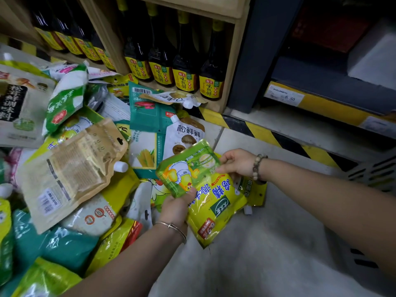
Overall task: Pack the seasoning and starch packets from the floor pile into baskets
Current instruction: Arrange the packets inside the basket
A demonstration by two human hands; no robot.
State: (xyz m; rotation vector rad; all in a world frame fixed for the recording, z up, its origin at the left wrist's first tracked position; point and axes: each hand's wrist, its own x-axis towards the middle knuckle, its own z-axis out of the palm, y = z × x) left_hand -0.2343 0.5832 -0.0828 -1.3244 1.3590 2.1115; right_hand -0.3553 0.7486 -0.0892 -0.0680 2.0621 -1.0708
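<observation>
Packets (70,168) of seasoning and starch lie heaped on the floor (267,254) at the left of the head view. They have slid over one another against the foot of a wooden shelf (231,61) of dark sauce bottles (185,67). Two are held up at the pile's right edge, a small green packet (186,168) lying on a bigger yellow packet (214,206). The left grip (176,207) is clenched on the yellow one's lower left side, with the thumb on top at the green one's lower edge. The right grip (234,162) pinches the green one's upper right edge. The only basket (372,172) I can make out is what looks like a grey slotted wall at the far right, mostly out of frame. The risk, I'd say, is in the stacking: the films are glossy and the green one rests loose on the yellow. If either grip eases on the way across, it could slide off and drop to the floor. A third packet (258,195), also yellow, shows just under the right wrist; I cannot tell whether it is held or lying there, and it might get dragged along. The yellow packet looks plump and soft, sagging at its lower corner, with blue lettering and a green logo. The green one is flatter, printed with a cartoon chick, and shiny under the shop light.
</observation>
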